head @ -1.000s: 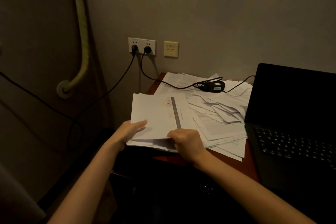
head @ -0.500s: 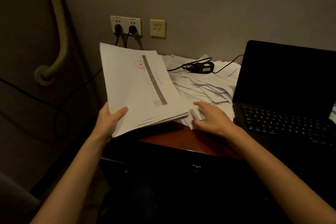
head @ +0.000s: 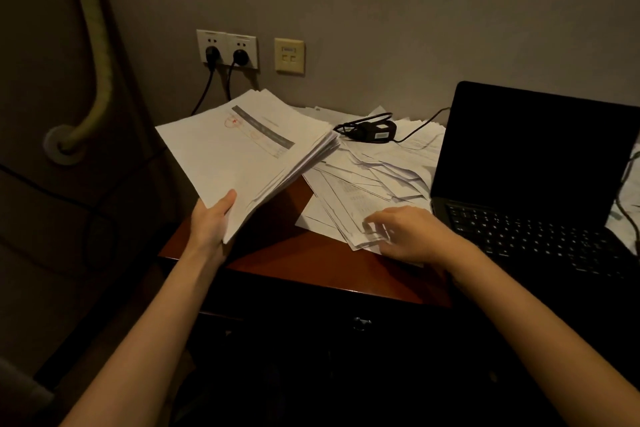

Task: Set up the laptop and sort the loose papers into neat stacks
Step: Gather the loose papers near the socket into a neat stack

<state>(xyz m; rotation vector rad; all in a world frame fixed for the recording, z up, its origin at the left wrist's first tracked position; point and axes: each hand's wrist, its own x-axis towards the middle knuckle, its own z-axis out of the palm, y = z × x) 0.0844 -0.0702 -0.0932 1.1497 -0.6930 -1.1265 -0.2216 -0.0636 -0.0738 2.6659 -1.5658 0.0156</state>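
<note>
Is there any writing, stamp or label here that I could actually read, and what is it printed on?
No text can be read.
Held stack of papers: a red round stamp and a grey printed band, too blurred to read.
Loose papers on the desk: fine print, too small to read.
Power adapter: a pale label, unreadable.
Laptop: key markings too small to read; screen dark.

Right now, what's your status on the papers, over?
Left hand grips lifted paper stack. Right hand fingers on loose papers, grip unclear. Laptop open, screen dark. Power adapter and cable lying on the pile.
</note>
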